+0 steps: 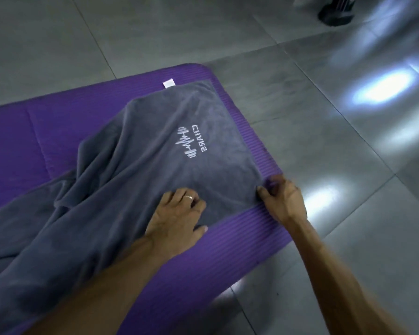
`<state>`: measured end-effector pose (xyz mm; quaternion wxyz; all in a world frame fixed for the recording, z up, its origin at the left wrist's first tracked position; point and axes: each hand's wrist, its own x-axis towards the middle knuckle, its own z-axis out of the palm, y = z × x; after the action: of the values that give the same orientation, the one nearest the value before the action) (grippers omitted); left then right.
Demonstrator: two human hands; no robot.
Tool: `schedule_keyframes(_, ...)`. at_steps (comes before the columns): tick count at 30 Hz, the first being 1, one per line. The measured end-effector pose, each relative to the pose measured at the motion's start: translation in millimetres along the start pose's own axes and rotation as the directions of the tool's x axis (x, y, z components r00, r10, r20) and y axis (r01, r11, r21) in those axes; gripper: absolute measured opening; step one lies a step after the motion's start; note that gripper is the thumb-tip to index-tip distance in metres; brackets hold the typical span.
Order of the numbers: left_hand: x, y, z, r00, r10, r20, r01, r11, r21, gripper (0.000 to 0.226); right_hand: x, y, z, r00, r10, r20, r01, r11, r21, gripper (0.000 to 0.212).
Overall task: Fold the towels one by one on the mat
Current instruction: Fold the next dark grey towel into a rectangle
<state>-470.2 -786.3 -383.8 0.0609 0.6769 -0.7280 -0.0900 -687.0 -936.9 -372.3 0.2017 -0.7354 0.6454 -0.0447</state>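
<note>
Both hands were seen on a grey fleece towel point(136, 153) spread over a purple ribbed mat point(240, 238): left hand point(177, 213) pressed flat, right hand point(282, 197) pinching its near corner.

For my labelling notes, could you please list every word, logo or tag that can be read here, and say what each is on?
"CHARG", white stitching on the grey towel, beside a white dumbbell-and-pulse logo; it appears mirrored, and any further letters are unclear.
White tag at the towel's far edge: nothing readable on it.
Purple mat: no text visible.
</note>
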Motion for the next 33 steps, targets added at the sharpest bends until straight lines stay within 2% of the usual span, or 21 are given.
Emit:
schedule_keyframes(3, -3, 13, 2, 0.996, 0.084, 0.000, -0.084, 0.996, 0.044, 0.024, -9, 0, 7, 0.996, 0.049, 0.073, -0.048, 0.999, -0.024, 0.015)
schedule_keyframes(6, -1, 24, 5, 0.991, 0.136, 0.017, -0.137, 0.990, 0.042, 0.018, -9, -2, 6, 0.993, 0.100, 0.061, -0.101, 0.995, 0.019, 0.018)
schedule_keyframes(10, 3, 36, 8, 0.997, 0.068, -0.023, -0.069, 0.997, -0.026, 0.009, -10, -5, -3, 0.987, 0.155, 0.046, -0.160, 0.981, 0.111, 0.002)
schedule_keyframes(12, 3, 43, 11, 0.998, 0.052, -0.044, -0.055, 0.996, -0.070, 0.007, -11, -4, -9, 0.987, 0.154, 0.055, -0.159, 0.980, 0.119, 0.011)
schedule_keyframes(15, 4, 56, 14, 0.996, 0.084, -0.042, -0.088, 0.991, -0.097, 0.009, -7, 8, -26, 0.976, 0.210, -0.058, -0.203, 0.973, 0.109, 0.022)
schedule_keyframes(18, 6, 74, 18, 0.994, 0.105, 0.000, -0.103, 0.982, -0.158, 0.006, -5, 21, -39, 0.973, 0.211, -0.094, -0.208, 0.977, 0.037, 0.022)
schedule_keyframes(20, 6, 80, 17, 0.995, 0.098, -0.009, -0.098, 0.972, -0.213, 0.007, -11, 23, -37, 0.988, 0.139, -0.073, -0.145, 0.985, -0.089, 0.020)
schedule_keyframes(22, 1, 74, 14, 0.995, 0.097, -0.006, -0.095, 0.964, -0.250, 0.020, -23, 17, -28, 0.995, 0.017, -0.099, -0.035, 0.982, -0.183, 0.021)
schedule_keyframes(25, -26, 41, 1, 0.992, 0.119, -0.042, -0.126, 0.964, -0.235, 0.034, -42, -14, -5, 0.975, -0.178, -0.135, 0.154, 0.973, -0.174, 0.027)
schedule_keyframes(27, -57, 6, -10, 0.992, 0.084, -0.095, -0.101, 0.977, -0.190, 0.036, -55, -53, 13, 0.956, -0.275, -0.101, 0.260, 0.956, -0.140, 0.020)
schedule_keyframes(30, -105, -56, -28, 0.981, -0.084, -0.176, 0.063, 0.990, -0.123, 0.033, -70, -123, 40, 0.903, -0.429, -0.034, 0.426, 0.902, -0.070, 0.019)
schedule_keyframes(33, -138, -114, -45, 0.923, -0.301, -0.238, 0.278, 0.952, -0.125, 0.034, -78, -190, 65, 0.818, -0.575, -0.001, 0.574, 0.817, -0.056, 0.017)
